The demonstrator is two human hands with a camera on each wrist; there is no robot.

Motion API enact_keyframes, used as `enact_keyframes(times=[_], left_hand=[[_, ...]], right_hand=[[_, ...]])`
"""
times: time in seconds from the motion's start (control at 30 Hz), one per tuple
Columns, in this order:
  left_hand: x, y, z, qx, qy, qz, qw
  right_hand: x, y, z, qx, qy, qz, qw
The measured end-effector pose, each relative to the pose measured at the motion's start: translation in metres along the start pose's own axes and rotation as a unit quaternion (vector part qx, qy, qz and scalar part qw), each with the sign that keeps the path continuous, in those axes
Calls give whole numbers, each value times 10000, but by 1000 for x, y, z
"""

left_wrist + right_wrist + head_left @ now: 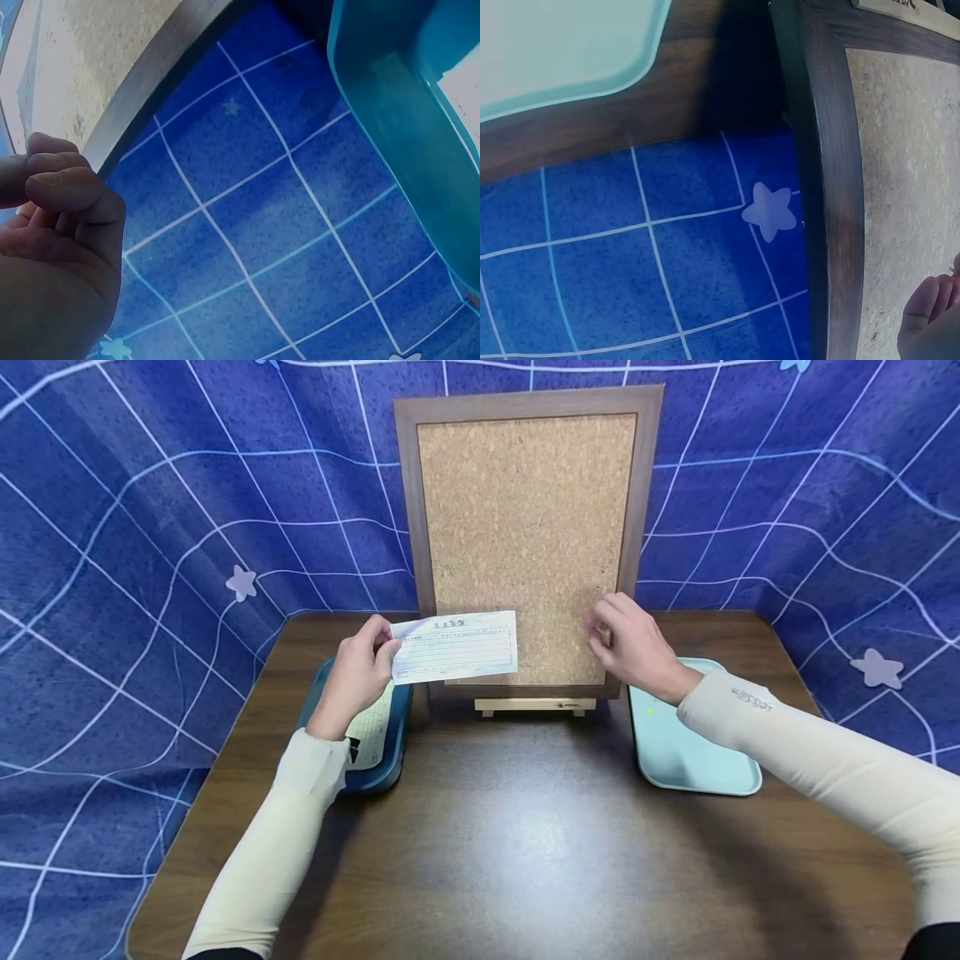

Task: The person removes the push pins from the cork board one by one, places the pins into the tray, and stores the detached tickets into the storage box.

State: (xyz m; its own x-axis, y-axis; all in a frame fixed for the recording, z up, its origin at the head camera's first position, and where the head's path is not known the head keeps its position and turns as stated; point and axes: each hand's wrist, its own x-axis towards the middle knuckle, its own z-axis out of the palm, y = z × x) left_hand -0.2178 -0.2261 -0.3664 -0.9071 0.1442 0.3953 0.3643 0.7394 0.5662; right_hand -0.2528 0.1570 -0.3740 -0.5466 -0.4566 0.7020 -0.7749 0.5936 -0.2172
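Note:
My left hand [360,672] pinches the left end of a white printed paper slip [457,649] between thumb and fingers. The slip is held up in front of the lower left of a framed cork board [525,518]. In the left wrist view, the curled fingers [71,180] are at the left edge. Near the board's lower right side, my right hand [630,635] has its fingertips drawn together. A tiny pin-like thing seems to show at the tips, too small to make out. Only part of the right hand [934,307] shows in the right wrist view, over the cork.
A light wooden stand [535,704] is under the board. Left of it, a blue tray [397,735] holds more printed paper [371,735]. To the right lies a pale green tray [697,760] with a small yellow dot [649,712]. Blue curtain [187,510] surrounds the wooden table [525,860].

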Motion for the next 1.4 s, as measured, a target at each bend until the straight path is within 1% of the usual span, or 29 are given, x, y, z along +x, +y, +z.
enact_keyframes(times=[0.13, 0.23, 0.4, 0.57, 0.7, 0.87, 1.0, 1.13, 1.3, 1.4], left_hand=[[-3, -3, -5, 23, 0, -1, 10000], [-6, -6, -10, 58, -2, -63, 10000], [-13, -12, -21, 134, -30, -238, 9996], [-23, -21, -34, 283, 19, -378, 9989], [-32, -29, -44, 386, 154, -356, 9985], [-43, -40, -56, 566, 517, -279, 9967], [-51, -49, -59, 673, 764, -424, 9939], [-58, -55, -59, 708, 904, -590, 9916], [-65, -62, -59, 815, 1024, -699, 9889], [-69, -66, -59, 851, 1029, -813, 9877]], right_hand=[[-3, 2, -2, 21, -47, 7, 10000], [-6, 4, -5, 47, -77, 16, 10000], [-14, 9, -11, -2, 11, 85, 10000], [-26, 14, -16, -79, -3, 280, 9996], [-36, 17, -20, -100, -55, 457, 9989], [-50, 21, -23, -140, -131, 721, 9972], [-66, 29, -24, -196, -185, 912, 9955], [-82, 37, -23, -323, -199, 1055, 9937], [-96, 44, -21, -381, -254, 1130, 9925], [-102, 46, -19, -384, -313, 1169, 9919]])
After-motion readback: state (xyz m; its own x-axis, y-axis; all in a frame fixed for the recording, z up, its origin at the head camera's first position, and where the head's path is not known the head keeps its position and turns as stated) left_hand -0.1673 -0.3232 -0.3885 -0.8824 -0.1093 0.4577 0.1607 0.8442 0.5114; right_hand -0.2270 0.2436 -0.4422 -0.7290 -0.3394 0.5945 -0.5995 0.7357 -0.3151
